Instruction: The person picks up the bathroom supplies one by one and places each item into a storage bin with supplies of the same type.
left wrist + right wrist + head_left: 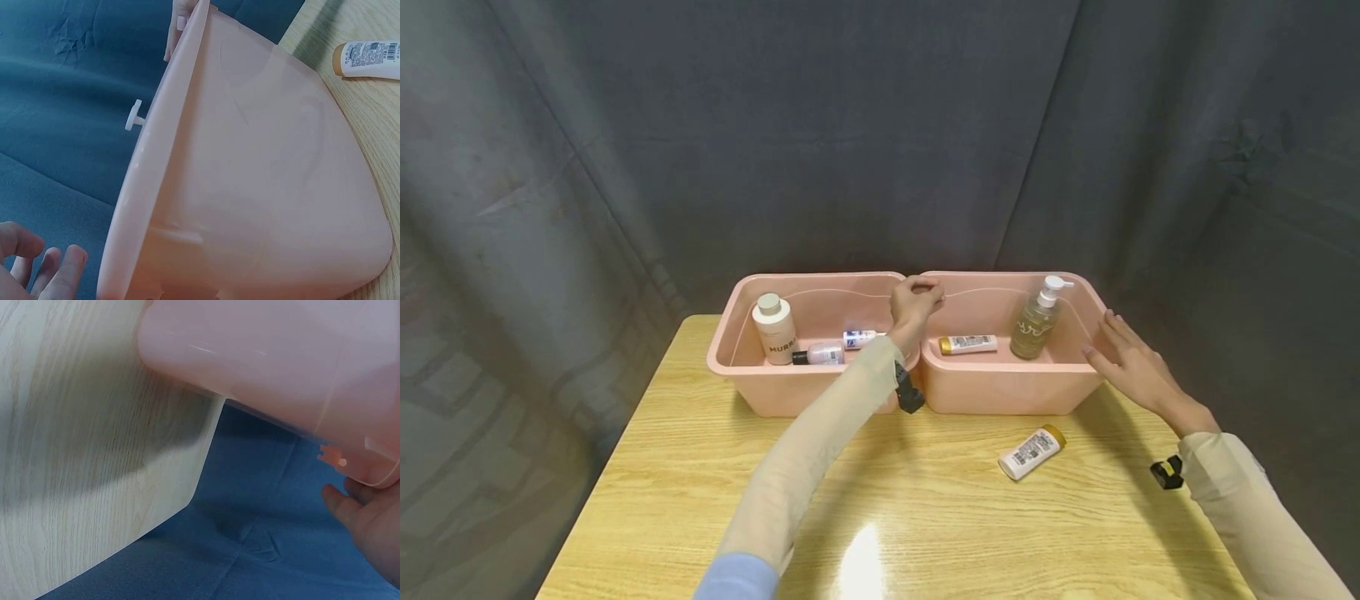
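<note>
Over the seam where the left pink bin (820, 383) and the right pink bin (1011, 392) meet, my left hand (914, 304) hovers with loosely bent fingers and nothing in them. In the left wrist view its fingers (59, 275) are apart from the bin's rim. My right hand (1138, 375) rests against the right end of the right bin, fingers fairly straight along its outside. Inside that bin, a pump bottle (1036, 325) stands upright and a gold-capped white bottle (970, 344) lies flat.
The left bin holds a white bottle (775, 329) standing, a black-capped pink bottle (820, 354) and a small blue-and-white bottle (859, 338) lying down. Another gold-capped bottle (1032, 452) lies on the wooden table (700, 467) before the right bin. A dark curtain (820, 150) hangs behind.
</note>
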`<act>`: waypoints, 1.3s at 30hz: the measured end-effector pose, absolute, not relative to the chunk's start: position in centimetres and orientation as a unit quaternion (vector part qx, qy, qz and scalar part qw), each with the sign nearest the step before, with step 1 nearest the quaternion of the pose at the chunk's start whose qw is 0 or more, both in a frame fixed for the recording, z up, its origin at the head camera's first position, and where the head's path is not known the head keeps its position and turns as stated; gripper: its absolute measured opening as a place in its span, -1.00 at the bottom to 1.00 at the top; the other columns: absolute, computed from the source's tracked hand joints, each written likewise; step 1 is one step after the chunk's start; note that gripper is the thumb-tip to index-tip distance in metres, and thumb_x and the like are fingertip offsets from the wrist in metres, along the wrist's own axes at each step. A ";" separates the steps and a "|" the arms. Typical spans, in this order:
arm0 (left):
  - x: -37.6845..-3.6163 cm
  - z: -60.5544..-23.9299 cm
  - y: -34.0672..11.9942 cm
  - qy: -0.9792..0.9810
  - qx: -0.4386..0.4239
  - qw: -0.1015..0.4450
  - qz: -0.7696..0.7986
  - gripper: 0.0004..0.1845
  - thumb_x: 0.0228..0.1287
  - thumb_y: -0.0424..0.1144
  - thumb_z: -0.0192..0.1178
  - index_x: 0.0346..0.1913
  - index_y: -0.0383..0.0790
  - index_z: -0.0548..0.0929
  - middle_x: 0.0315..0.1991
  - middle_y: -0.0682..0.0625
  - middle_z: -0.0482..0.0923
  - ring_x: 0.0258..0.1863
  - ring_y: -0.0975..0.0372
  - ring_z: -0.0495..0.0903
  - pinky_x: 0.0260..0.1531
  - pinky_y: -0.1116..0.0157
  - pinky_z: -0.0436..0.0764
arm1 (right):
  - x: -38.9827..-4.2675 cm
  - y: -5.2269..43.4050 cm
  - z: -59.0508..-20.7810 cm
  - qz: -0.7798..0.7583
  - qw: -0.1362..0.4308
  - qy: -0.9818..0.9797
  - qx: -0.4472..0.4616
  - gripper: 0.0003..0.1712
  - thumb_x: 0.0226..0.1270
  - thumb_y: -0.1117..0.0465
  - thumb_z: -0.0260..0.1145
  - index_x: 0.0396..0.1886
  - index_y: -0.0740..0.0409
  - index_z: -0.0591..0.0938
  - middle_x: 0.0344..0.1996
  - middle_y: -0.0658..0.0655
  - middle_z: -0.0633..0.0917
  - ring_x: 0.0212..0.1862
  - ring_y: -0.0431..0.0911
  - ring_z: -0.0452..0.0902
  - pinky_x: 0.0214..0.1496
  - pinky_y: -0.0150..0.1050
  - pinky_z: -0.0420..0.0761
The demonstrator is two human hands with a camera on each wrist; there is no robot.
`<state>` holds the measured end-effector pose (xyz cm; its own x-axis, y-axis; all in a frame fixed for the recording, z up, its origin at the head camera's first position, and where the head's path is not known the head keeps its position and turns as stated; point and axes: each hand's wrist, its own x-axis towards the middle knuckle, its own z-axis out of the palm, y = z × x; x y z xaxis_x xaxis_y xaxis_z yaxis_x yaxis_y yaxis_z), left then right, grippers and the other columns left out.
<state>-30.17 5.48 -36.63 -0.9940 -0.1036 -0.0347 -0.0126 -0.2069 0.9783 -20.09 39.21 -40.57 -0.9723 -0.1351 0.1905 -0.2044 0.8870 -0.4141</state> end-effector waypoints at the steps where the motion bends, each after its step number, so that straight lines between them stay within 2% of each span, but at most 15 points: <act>1: -30.2 -36.6 5.5 -0.630 0.047 0.030 -0.774 -0.87 0.18 -0.57 0.31 -0.20 -0.42 0.68 -0.35 -0.14 0.64 -0.31 0.04 0.72 -0.28 0.32 0.71 | -20.1 39.2 -40.6 0.221 0.078 -0.968 0.087 -0.13 0.53 -0.11 0.06 0.51 0.43 0.09 0.54 0.36 -0.08 0.53 0.27 -0.24 0.28 0.51 0.02; 12: -30.0 -36.7 5.7 -0.641 0.041 0.038 -0.766 -0.85 0.17 -0.57 0.31 -0.19 -0.43 0.69 -0.34 -0.13 0.66 -0.24 -0.05 0.72 -0.31 0.34 0.71 | -20.0 39.3 -40.6 0.216 0.080 -0.969 0.088 -0.14 0.53 -0.10 0.08 0.49 0.46 0.11 0.53 0.39 -0.06 0.53 0.29 -0.21 0.25 0.53 0.05; 23: -29.5 -36.4 5.4 -0.631 0.030 0.031 -0.775 -0.86 0.19 -0.57 0.30 -0.18 -0.46 0.68 -0.36 -0.12 0.65 -0.33 0.06 0.73 -0.30 0.33 0.71 | -20.1 39.2 -40.5 0.214 0.078 -0.970 0.088 -0.15 0.53 -0.08 0.08 0.48 0.47 0.12 0.53 0.39 -0.06 0.53 0.29 -0.21 0.25 0.52 0.05; 29: -29.1 -36.4 5.2 -0.614 0.024 0.009 -0.789 -0.80 0.23 -0.54 0.29 -0.08 -0.51 0.65 -0.34 -0.11 0.64 -0.14 -0.13 0.70 -0.25 0.31 0.70 | -20.0 39.2 -40.4 0.217 0.077 -0.969 0.091 -0.15 0.53 -0.09 0.07 0.48 0.47 0.12 0.53 0.39 -0.06 0.53 0.29 -0.21 0.24 0.53 0.05; 32: -28.8 -36.4 5.2 -0.609 0.023 -0.002 -0.793 -0.80 0.24 -0.53 0.29 -0.08 -0.49 0.66 -0.34 -0.09 0.65 -0.11 -0.14 0.69 -0.24 0.31 0.70 | -20.0 39.1 -40.3 0.219 0.076 -0.969 0.091 -0.15 0.53 -0.09 0.07 0.48 0.47 0.12 0.53 0.39 -0.07 0.53 0.29 -0.22 0.24 0.54 0.05; 36: -28.4 -36.4 5.2 -0.612 0.016 -0.002 -0.790 -0.82 0.23 -0.53 0.31 -0.11 -0.48 0.67 -0.36 -0.07 0.65 -0.25 -0.01 0.73 -0.24 0.29 0.71 | -20.0 39.1 -40.2 0.219 0.075 -0.969 0.089 -0.15 0.53 -0.09 0.07 0.49 0.47 0.12 0.53 0.38 -0.07 0.53 0.29 -0.22 0.25 0.53 0.04; 39: -28.1 -36.3 5.2 -0.615 0.010 -0.002 -0.788 -0.82 0.21 -0.54 0.31 -0.13 -0.48 0.68 -0.35 -0.09 0.65 -0.28 0.03 0.73 -0.24 0.28 0.71 | -20.0 39.1 -40.2 0.221 0.074 -0.968 0.088 -0.14 0.53 -0.09 0.08 0.49 0.46 0.11 0.54 0.38 -0.08 0.53 0.28 -0.23 0.26 0.52 0.03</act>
